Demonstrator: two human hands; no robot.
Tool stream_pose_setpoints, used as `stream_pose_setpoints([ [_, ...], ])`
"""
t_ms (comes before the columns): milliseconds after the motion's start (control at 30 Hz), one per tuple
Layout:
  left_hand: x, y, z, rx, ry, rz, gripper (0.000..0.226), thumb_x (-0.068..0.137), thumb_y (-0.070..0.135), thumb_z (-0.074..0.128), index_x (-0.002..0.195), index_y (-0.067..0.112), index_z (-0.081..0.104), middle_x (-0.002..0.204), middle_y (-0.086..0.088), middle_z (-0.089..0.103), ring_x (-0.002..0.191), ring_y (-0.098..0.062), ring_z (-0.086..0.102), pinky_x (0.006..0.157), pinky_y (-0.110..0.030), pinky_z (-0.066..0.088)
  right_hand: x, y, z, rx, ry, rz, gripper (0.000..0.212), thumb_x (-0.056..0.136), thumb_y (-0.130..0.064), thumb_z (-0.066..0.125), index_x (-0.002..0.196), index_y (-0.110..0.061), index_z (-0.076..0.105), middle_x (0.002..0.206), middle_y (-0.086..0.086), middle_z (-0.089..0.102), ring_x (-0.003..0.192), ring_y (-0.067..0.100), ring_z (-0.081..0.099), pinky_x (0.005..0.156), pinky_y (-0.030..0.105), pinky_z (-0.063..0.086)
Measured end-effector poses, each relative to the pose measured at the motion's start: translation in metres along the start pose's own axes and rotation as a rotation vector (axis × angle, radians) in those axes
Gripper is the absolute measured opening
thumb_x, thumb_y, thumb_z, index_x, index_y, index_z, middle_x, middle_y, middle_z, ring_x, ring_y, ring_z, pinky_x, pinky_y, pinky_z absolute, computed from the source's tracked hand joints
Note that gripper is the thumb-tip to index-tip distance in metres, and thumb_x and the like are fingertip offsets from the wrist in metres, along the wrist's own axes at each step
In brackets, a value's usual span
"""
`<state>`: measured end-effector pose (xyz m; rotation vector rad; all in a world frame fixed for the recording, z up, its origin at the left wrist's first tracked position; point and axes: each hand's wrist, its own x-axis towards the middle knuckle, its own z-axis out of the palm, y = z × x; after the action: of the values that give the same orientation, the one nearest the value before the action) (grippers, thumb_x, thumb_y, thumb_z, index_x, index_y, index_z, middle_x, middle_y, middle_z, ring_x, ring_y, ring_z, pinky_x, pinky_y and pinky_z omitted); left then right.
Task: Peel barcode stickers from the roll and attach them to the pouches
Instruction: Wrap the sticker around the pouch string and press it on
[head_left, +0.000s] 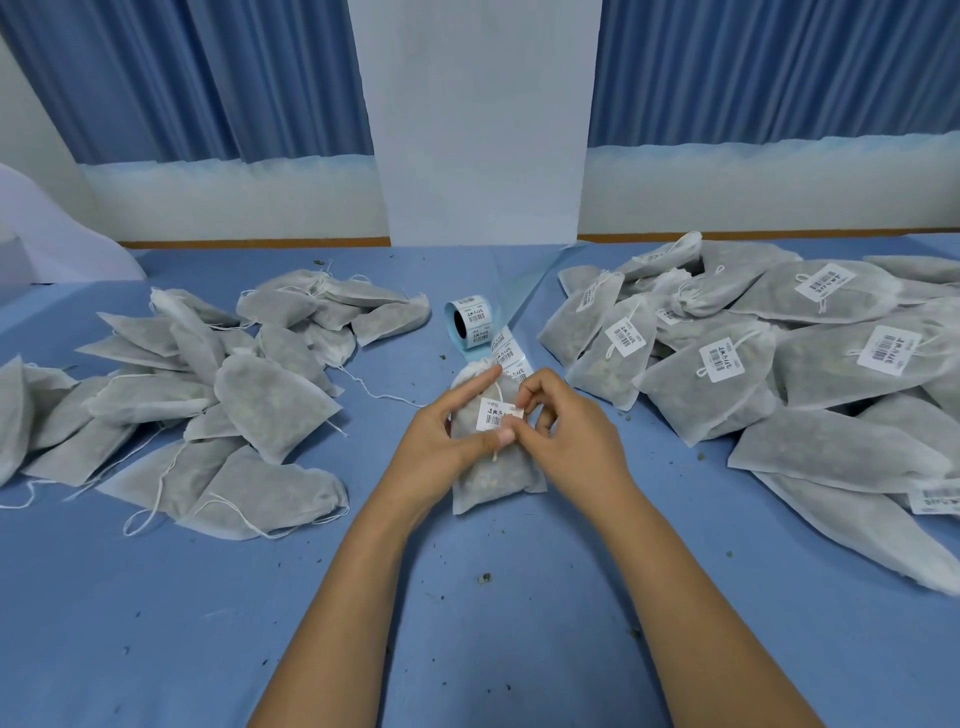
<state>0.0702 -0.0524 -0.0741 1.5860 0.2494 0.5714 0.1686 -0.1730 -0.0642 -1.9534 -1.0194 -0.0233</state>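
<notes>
My left hand (441, 431) held the half-hidden pouch (488, 483), thumb on the sticker (493, 414); my right hand (566, 431) pinched its 3 o'clock edge. Its print was unreadable. The roll (470, 322) lay at 12 o'clock.

Looks like a small packing and labelling workroom, laid out on a wide blue-clothed table (467, 649) speckled with dry plant crumbs (485, 578). Heaped at left with plain grey-white drawstring pouches (270, 410), at right with a larger spread of pouches already bearing barcode labels (717, 384), and between the two heaps, toward the far side, fitted with a roll of barcode stickers (470, 319) on pale blue backing. Closed at the far end by a plain white pillar (478, 130) flanked left and right by pleated blue curtains (208, 78), plain and utilitarian in look.
</notes>
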Motion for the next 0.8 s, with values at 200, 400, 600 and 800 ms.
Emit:
stream_pose_setpoints([
  [200,0.001,-0.002,0.005,0.105,0.146,0.142,0.045,0.088,-0.001,0.062,0.110,0.038,0.068,0.119,0.026,0.060,0.113,0.016,0.051,0.087,-0.003,0.039,0.000,0.002,0.004,-0.182,0.091,0.069,0.048,0.070,-0.061,0.068,0.102,-0.035,0.045,0.082,-0.018,0.058,0.073,-0.001,0.048,0.062,0.026,0.038],
  [400,0.001,-0.004,0.013,0.220,0.140,0.206,0.059,0.090,0.010,0.065,0.133,0.046,0.044,0.132,0.027,0.049,0.122,0.014,0.044,0.093,-0.003,0.036,-0.003,0.004,-0.004,0.479,0.010,0.232,0.013,0.076,-0.016,0.076,0.086,-0.014,0.068,0.081,-0.003,0.068,0.072,0.006,0.061,0.067,0.013,0.046],
  [600,0.008,-0.007,0.041,0.194,0.180,-0.079,0.057,0.087,0.026,0.069,0.137,0.030,0.042,0.104,0.002,0.070,0.086,0.000,0.067,0.066,-0.010,0.047,-0.015,0.011,-0.028,0.584,0.203,0.327,0.010,0.080,-0.007,0.071,0.075,-0.015,0.066,0.076,0.005,0.068,0.068,0.013,0.062,0.065,0.015,0.050],
  [800,0.011,0.006,0.088,0.172,0.223,-0.039,0.059,0.083,0.027,0.073,0.135,0.021,0.045,0.121,-0.001,0.062,0.107,-0.017,0.062,0.084,-0.026,0.051,-0.038,0.027,-0.057,0.608,0.089,0.434,0.007,0.087,-0.016,0.062,0.092,-0.013,0.065,0.094,0.007,0.070,0.086,0.018,0.067,0.079,0.031,0.053],
])
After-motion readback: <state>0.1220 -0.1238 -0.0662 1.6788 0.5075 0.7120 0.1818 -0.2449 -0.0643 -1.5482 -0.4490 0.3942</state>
